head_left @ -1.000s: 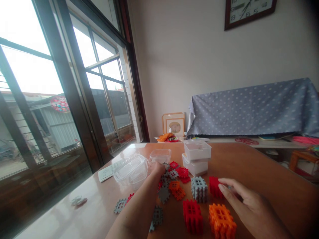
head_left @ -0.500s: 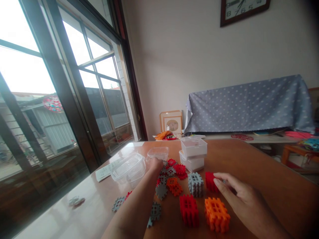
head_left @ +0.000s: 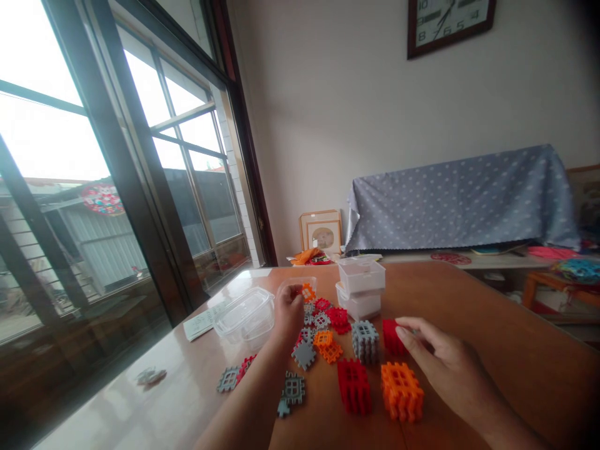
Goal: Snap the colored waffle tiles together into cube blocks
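Pinched in my left hand (head_left: 289,307) is an orange waffle block (head_left: 307,292), held above the far end of a loose pile. That pile mixes red waffle blocks (head_left: 338,317), grey waffle blocks (head_left: 304,355) and orange ones. My right hand (head_left: 443,359) grips a small red stack (head_left: 390,337) between thumb and fingers at its right side. Near it stand a grey stack (head_left: 365,341), a larger red stack (head_left: 354,386) and an orange stack (head_left: 402,391). My left forearm partly covers grey and red blocks lying at the left.
Two white boxes (head_left: 360,306) are stacked behind the blocks. Clear plastic containers (head_left: 246,312) stand left of my left hand, beside a sheet of paper (head_left: 199,324). A small clear packet (head_left: 150,376) lies on the wooden table (head_left: 473,300) at the far left.
My left hand has risen slightly from the far side of the pile, and an orange waffle block now shows in its fingers. My right hand stays at the small red stack.
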Demonstrator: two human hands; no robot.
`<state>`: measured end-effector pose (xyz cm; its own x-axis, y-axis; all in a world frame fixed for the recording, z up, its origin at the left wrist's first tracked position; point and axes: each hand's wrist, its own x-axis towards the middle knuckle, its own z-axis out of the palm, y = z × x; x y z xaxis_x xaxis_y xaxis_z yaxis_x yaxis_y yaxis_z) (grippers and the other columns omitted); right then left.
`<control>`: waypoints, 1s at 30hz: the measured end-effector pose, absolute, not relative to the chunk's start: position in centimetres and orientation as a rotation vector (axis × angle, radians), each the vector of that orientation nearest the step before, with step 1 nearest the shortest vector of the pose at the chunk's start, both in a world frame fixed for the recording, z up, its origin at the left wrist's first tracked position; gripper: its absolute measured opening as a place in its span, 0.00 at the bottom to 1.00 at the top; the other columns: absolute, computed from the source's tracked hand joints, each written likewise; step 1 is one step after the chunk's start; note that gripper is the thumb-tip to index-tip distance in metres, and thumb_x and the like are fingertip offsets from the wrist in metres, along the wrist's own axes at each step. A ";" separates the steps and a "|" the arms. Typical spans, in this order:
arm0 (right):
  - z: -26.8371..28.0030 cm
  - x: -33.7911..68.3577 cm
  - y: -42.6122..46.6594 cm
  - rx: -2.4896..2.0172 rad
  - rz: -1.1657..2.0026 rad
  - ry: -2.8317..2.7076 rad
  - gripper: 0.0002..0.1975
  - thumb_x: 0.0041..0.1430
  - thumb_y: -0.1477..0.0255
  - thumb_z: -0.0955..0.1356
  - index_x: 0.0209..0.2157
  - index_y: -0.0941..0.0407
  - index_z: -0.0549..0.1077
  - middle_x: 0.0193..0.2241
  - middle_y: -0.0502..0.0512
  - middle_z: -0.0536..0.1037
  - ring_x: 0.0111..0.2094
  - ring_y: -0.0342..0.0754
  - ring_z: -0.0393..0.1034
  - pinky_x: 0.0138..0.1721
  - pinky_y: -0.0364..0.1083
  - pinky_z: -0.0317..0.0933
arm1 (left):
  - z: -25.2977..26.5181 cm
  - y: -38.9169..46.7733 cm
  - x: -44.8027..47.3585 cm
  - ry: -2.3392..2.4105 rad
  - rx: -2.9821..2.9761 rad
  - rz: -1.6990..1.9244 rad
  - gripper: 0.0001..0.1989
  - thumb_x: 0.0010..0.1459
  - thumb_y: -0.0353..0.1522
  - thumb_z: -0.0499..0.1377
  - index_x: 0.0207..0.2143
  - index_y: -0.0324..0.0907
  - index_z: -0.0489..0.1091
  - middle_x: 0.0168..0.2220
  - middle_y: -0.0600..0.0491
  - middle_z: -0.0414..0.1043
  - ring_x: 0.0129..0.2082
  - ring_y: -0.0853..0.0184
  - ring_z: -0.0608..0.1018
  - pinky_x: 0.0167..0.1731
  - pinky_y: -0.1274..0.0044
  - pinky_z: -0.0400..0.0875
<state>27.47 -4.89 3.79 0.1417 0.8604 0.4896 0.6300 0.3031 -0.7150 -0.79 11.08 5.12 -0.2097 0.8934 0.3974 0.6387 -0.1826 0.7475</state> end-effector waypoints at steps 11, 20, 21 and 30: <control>4.2 23.9 -6.8 -1.157 0.422 -1.753 0.33 0.64 0.57 0.70 0.67 0.45 0.62 0.58 0.57 0.74 0.49 0.53 0.74 0.48 0.49 0.71 | 6.5 -1.9 4.2 0.552 0.895 1.209 0.15 0.43 0.25 0.69 0.34 0.41 0.71 0.32 0.55 0.71 0.29 0.73 0.74 0.32 0.81 0.68; 4.7 22.1 -7.5 -1.061 0.514 -1.809 0.23 0.62 0.64 0.72 0.58 0.48 0.70 0.57 0.57 0.75 0.57 0.56 0.70 0.59 0.54 0.66 | 5.4 -4.3 4.6 0.414 0.902 1.043 0.06 0.51 0.24 0.66 0.33 0.39 0.73 0.33 0.50 0.76 0.33 0.69 0.77 0.37 0.78 0.70; 4.6 22.1 -7.5 -1.091 0.502 -1.806 0.23 0.61 0.65 0.72 0.57 0.48 0.70 0.55 0.57 0.76 0.54 0.56 0.72 0.57 0.53 0.68 | 5.3 -4.3 4.5 0.430 0.908 1.045 0.05 0.53 0.26 0.65 0.34 0.39 0.74 0.33 0.50 0.76 0.33 0.68 0.77 0.37 0.78 0.70; 3.6 22.8 -6.1 -1.233 0.097 -1.902 0.20 0.59 0.73 0.71 0.53 0.50 0.69 0.47 0.57 0.76 0.49 0.56 0.72 0.50 0.54 0.69 | 4.7 -3.6 3.4 0.613 1.118 1.085 0.13 0.56 0.37 0.69 0.33 0.39 0.71 0.30 0.54 0.71 0.28 0.72 0.71 0.32 0.80 0.65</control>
